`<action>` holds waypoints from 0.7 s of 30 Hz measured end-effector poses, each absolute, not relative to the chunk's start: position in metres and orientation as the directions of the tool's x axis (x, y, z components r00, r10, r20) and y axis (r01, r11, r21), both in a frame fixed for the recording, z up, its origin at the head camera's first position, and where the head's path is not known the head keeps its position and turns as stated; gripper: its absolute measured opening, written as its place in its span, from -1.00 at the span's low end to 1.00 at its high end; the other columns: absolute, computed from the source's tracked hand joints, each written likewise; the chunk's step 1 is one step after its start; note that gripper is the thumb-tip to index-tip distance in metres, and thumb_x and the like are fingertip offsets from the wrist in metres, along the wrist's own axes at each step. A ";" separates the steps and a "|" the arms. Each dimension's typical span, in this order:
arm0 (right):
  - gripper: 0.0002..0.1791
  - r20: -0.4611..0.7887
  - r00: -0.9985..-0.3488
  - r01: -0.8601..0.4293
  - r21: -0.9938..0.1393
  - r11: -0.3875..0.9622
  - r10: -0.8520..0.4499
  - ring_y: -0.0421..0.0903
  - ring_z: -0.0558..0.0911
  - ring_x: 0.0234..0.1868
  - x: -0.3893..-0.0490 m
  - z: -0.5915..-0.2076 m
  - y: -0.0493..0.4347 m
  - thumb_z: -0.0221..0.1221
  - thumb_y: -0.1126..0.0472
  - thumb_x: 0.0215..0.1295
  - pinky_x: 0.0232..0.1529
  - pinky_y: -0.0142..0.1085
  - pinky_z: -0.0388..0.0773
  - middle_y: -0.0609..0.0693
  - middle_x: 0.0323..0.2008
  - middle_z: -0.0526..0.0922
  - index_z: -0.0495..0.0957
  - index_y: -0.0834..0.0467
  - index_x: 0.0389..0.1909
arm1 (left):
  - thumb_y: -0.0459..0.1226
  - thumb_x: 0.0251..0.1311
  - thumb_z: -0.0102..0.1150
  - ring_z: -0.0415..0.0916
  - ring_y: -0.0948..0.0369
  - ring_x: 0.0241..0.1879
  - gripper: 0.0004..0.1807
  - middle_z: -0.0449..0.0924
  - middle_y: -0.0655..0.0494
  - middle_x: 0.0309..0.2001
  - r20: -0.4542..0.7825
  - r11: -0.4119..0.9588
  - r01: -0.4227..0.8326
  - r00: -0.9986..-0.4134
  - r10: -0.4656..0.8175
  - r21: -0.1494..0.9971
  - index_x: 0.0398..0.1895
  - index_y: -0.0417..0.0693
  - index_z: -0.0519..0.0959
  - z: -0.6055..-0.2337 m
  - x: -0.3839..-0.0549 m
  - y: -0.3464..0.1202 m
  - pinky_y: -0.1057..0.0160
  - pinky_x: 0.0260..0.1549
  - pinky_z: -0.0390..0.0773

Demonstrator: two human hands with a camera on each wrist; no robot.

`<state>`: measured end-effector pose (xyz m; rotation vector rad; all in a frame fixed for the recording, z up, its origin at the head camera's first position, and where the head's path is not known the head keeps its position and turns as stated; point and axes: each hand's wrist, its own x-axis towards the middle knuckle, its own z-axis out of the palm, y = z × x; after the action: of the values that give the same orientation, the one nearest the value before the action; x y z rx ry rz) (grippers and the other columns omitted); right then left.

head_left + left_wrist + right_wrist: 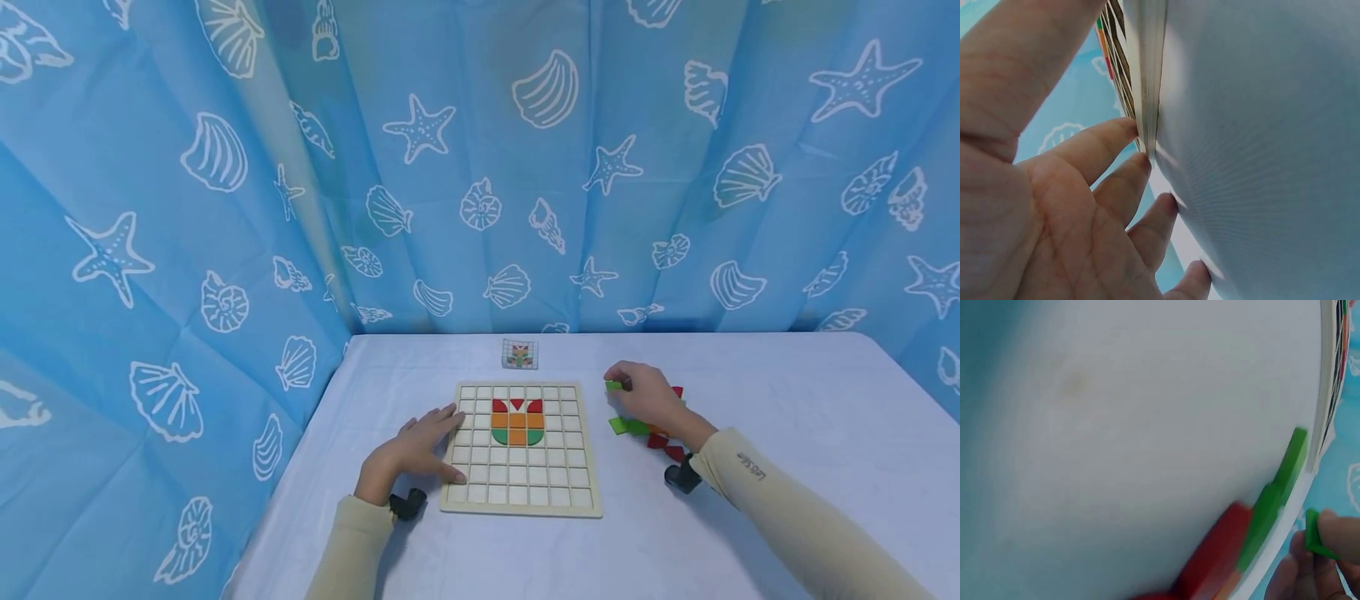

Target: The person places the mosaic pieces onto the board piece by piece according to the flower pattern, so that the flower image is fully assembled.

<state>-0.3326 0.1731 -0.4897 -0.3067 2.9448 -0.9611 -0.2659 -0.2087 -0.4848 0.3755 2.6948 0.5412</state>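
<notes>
A wooden grid board (pixel 517 498) lies on the table, bearing red, orange and green tiles (pixel 517 422) set in a tulip-like shape. My left hand (pixel 416 446) rests at the board's left edge, its fingers spread and fairly straight; the left wrist view shows the fingertips (pixel 1127 127) touching the board's side and the tabletop. Over the loose pieces to the right of the board, my right hand (pixel 647 396) pinches a green tile (pixel 1315 534) between thumb and fingers. Below that hand lie loose green tiles (pixel 621 426) and red tiles (pixel 664 446), partly hidden by it.
A small pattern card (pixel 520 354) with a coloured grid picture sits behind the board. The table (pixel 810 417) has a white cloth. Blue curtains (pixel 480 150) with shell and starfish prints hang behind and at the left.
</notes>
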 end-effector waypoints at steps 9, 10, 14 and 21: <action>-0.78 0.061 -0.978 -0.199 -0.550 0.811 -0.199 -0.01 0.55 -0.20 -0.326 -0.480 0.152 0.28 0.28 0.27 -0.11 -0.11 0.61 0.10 -0.17 0.69 0.67 0.18 -0.07 | 0.11 -0.12 0.53 -0.13 -0.04 0.58 0.15 -0.02 0.06 0.59 -0.298 0.892 0.188 -0.897 0.327 0.412 0.55 0.09 0.13 -0.485 -0.266 -0.209 -0.24 0.50 -0.13; -0.78 0.060 -0.978 -0.199 -0.552 0.810 -0.199 -0.01 0.56 -0.20 -0.325 -0.480 0.150 0.28 0.28 0.27 -0.10 -0.10 0.61 0.09 -0.17 0.69 0.66 0.17 -0.07 | 0.11 -0.12 0.53 -0.13 -0.04 0.58 0.15 -0.02 0.06 0.59 -0.300 0.893 0.187 -0.897 0.325 0.410 0.55 0.09 0.13 -0.485 -0.266 -0.209 -0.24 0.51 -0.13; -0.76 0.050 -0.977 -0.197 -0.578 0.792 -0.206 -0.02 0.57 -0.17 -0.322 -0.480 0.141 0.28 0.26 0.27 -0.06 -0.09 0.62 0.08 -0.14 0.69 0.65 0.15 -0.05 | 0.12 -0.11 0.52 -0.13 -0.04 0.58 0.15 -0.02 0.06 0.59 -0.296 0.894 0.191 -0.898 0.326 0.405 0.55 0.09 0.12 -0.485 -0.266 -0.209 -0.24 0.51 -0.13; -0.77 0.035 -0.974 -0.197 -0.613 0.765 -0.223 -0.04 0.59 -0.18 -0.314 -0.482 0.125 0.27 0.26 0.28 -0.10 -0.16 0.64 0.04 -0.17 0.68 0.64 0.15 -0.04 | 0.12 -0.11 0.52 -0.13 -0.03 0.58 0.15 -0.02 0.07 0.59 -0.296 0.897 0.193 -0.898 0.325 0.399 0.56 0.10 0.12 -0.486 -0.266 -0.209 -0.23 0.51 -0.13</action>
<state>-0.3140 0.1255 -0.4815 -0.3472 2.9140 -1.0055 -0.2661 -0.2089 -0.4858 0.3822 2.7030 0.5164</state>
